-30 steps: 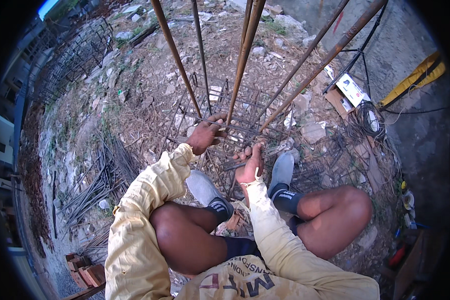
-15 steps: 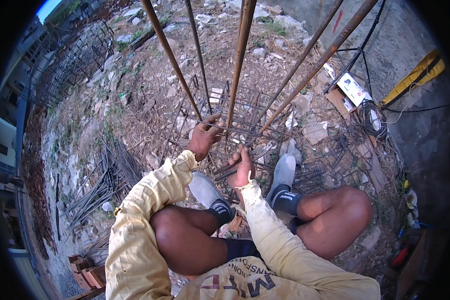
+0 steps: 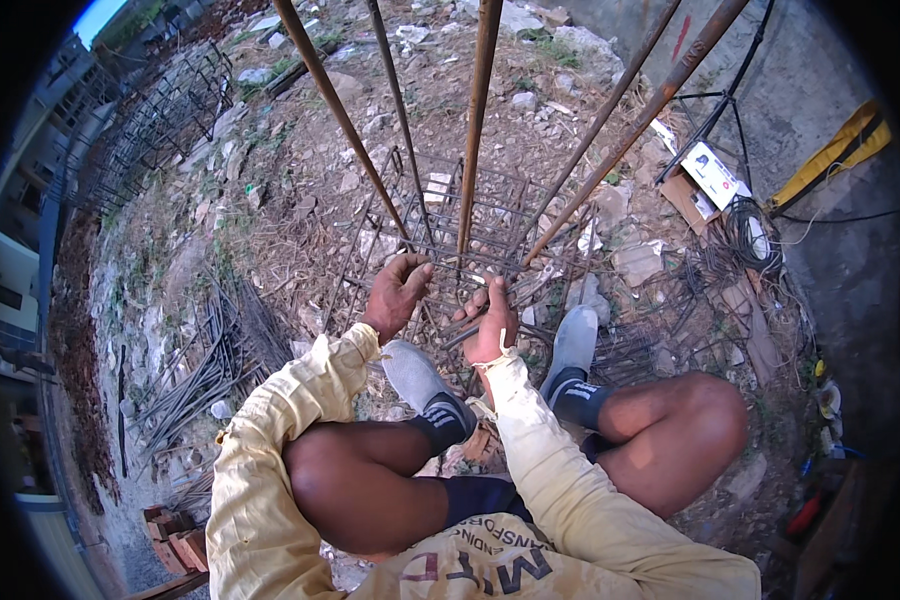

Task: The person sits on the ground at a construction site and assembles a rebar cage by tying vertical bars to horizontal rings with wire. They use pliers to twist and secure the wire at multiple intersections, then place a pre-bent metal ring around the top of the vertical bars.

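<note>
Your left hand (image 3: pixel 395 298) and right hand (image 3: pixel 490 328) curl, any grip indiscernible; the rebar cage (image 3: pixel 466 205) extends just beyond them, presumably for easy reach.

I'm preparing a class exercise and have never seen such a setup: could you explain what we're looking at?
There is no robot here, only a person with two bare hands and pale yellow sleeves. A wide fisheye camera on the head looks down, so straight edges bend near the rim.

The left hand and right hand are close together, near a frame of thin metal bars with tall brown rods. The right fingers are curled, but I cannot tell what either hand holds.

On the rubble-strewn ground lie a pile of thin rods to the left and an open cardboard box to the right.
</note>
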Tool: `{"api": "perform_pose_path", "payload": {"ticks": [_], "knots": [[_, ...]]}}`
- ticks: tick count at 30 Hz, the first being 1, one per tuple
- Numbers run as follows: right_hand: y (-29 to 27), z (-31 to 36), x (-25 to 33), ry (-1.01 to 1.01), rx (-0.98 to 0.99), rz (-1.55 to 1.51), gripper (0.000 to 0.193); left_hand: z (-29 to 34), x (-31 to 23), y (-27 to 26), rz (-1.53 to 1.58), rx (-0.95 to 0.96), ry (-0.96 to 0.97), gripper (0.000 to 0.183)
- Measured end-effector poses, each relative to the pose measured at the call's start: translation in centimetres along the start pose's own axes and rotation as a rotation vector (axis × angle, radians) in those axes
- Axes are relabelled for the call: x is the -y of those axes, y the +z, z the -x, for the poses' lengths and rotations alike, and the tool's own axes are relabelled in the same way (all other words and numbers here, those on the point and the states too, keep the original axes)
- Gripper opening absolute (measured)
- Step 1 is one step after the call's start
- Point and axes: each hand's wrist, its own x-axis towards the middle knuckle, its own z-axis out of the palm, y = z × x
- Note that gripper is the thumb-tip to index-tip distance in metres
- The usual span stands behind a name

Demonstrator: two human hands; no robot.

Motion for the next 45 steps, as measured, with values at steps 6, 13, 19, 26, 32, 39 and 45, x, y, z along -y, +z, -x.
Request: {"api": "perform_pose_path", "payload": {"ticks": [6,13,19,26,32,39,45], "knots": [[0.2,-0.2,0.0,0.001,0.068,-0.052,0.036,0.4,-1.3,-0.9,-0.158,0.083,-0.019,0.026],[0.3,0.1,0.3,0.050,0.158,-0.079,0.032,1.7,-4.8,-1.2,-0.181,0.313,-0.209,0.026],[-0.7,1.3,-0.7,0.074,0.262,0.054,0.028,0.9,-7.0,0.0,-0.448,0.467,-0.130,0.028],[-0.3,1.6,-0.6,0.010,0.235,0.129,0.029,2.1,-6.9,1.3,-0.070,0.120,-0.376,0.029],[-0.1,1.8,-0.6,0.000,0.188,0.165,0.031,1.4,-6.4,1.5,0.156,0.098,-0.320,0.027],[-0.1,1.7,-0.5,-0.139,0.142,0.358,0.029,1.5,-6.3,1.3,-0.294,0.075,-0.088,0.026],[0.2,0.8,-1.8,-0.522,-0.031,0.674,0.029,1.4,-7.8,1.5,-0.718,0.125,0.147,0.028]]}}
